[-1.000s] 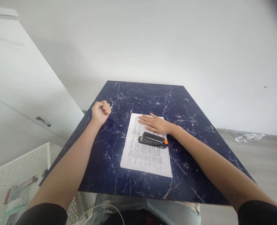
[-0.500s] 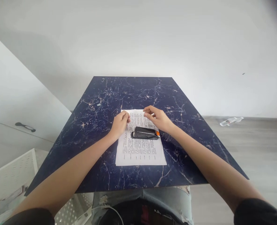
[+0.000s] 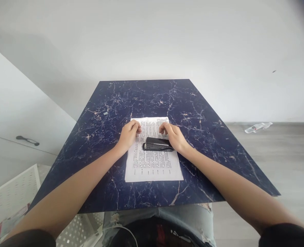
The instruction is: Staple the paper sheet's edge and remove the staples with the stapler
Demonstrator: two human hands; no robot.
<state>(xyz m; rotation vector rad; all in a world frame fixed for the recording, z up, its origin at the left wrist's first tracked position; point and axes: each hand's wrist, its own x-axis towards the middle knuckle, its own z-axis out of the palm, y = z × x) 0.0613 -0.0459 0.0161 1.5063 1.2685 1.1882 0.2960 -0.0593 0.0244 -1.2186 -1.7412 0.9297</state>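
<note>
A small stack of printed paper [image 3: 152, 175] lies on the dark blue marbled table. Across its middle rests a black stapler [image 3: 155, 145], whose right end is hidden behind my right hand. My left hand [image 3: 128, 134] is closed at the left edge of the paper, its fingers curled in; what they hold, if anything, does not show. On the right side of the sheets my right hand [image 3: 175, 135] is also closed, fingers bent downward just above the stapler. Whether those fingertips grip anything is hidden.
The table [image 3: 141, 96] stands against a pale wall. A small light scrap [image 3: 105, 113] lies at its far left. A white perforated rack [image 3: 15, 185] is below on the left, near a drawer handle [image 3: 27, 140]. A clear plastic item [image 3: 258, 127] lies on the floor at right.
My right hand has come down and nearer to me, its spread fingers curling in, and now covers the stapler's orange end. My left hand stays closed at the paper's left edge.
</note>
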